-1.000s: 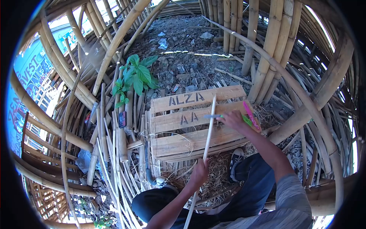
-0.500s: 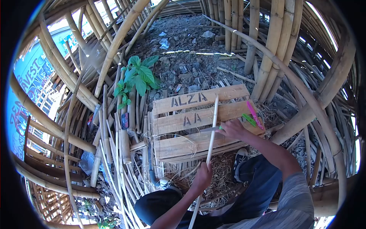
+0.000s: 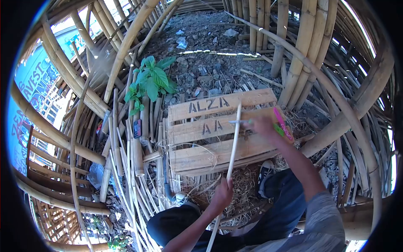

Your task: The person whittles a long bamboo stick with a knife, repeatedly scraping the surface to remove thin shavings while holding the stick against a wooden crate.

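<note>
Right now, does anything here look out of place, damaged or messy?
Nothing looks broken. The ground is rough with stones and scraps of litter. A green plant grows up among the cut bamboo. Dry shavings lie below the wooden crate.

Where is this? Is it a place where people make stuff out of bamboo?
It looks like an outdoor bamboo workshop. Thick bamboo poles lean all around, thin strips lie piled on stony ground, and the left hand holds a strip across a wooden crate.
</note>
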